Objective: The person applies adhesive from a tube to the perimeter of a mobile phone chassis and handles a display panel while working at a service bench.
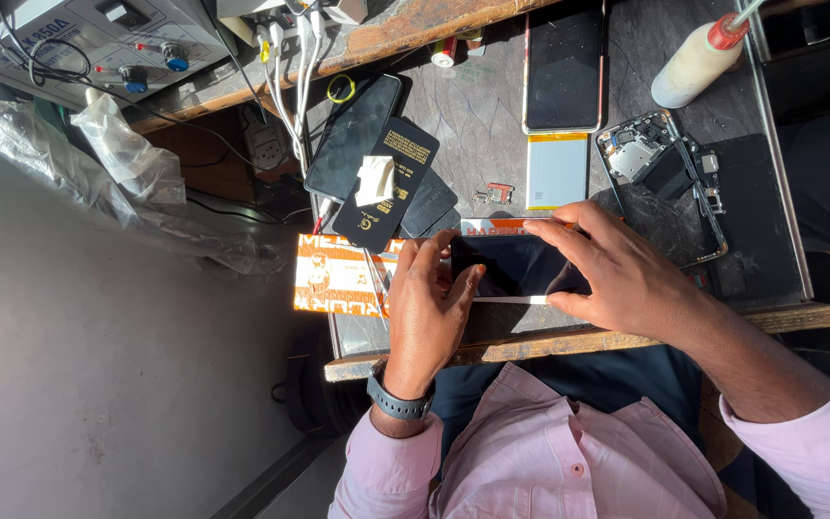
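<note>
We see both hands on a dark phone that lies flat near the front edge of the bench, on top of an orange printed card. The left hand rests on the phone's left end, fingers bent and pressing down on the glass; a dark watch sits on its wrist. The right hand covers the phone's right end, fingers spread across the top edge and the thumb low, touching a thin white strip along the phone's near edge. Neither hand pinches anything that we can make out.

Behind the phone lie a second phone face up, a pale battery just below it, and an opened phone shell to the right. A white glue bottle stands at the back right. To the left rest another dark phone and a black box.
</note>
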